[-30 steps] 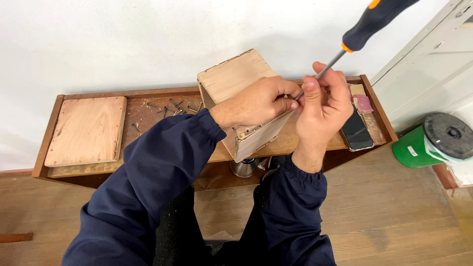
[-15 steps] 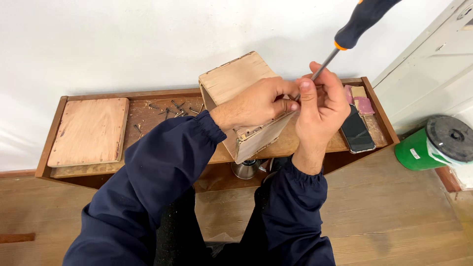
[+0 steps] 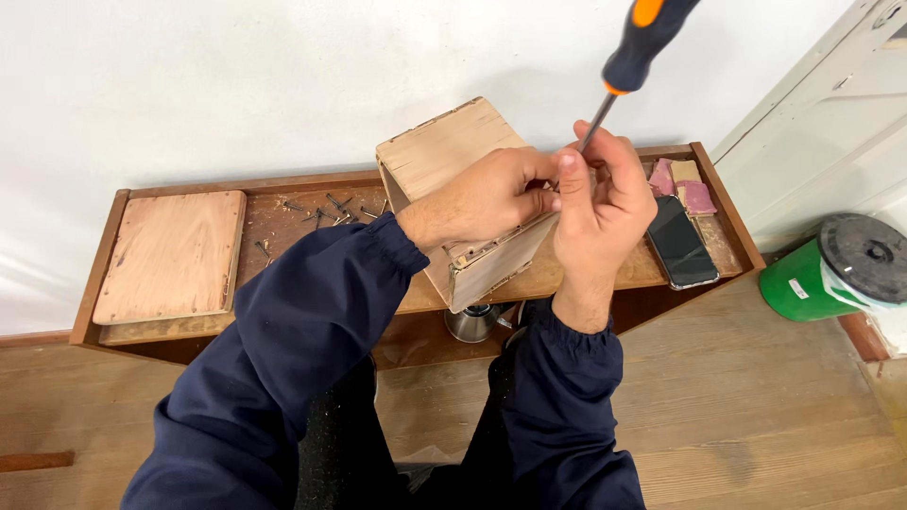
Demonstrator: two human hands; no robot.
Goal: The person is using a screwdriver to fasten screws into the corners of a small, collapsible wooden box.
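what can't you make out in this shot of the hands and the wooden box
Head view only:
- Screwdriver tip: hidden behind the right hand, so any screw is unseen.
- Screwdriver handle end: cut off by the top edge.
- Wooden box right face: covered by the left hand.
- Metal cup below the shelf: mostly hidden by the box.
- Green bin: cut off by the right edge.

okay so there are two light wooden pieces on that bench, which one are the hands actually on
The open wooden box tilted at the bench's middle: the left hand and right hand meet at its edge. The flat wooden panel lies untouched at the left end.
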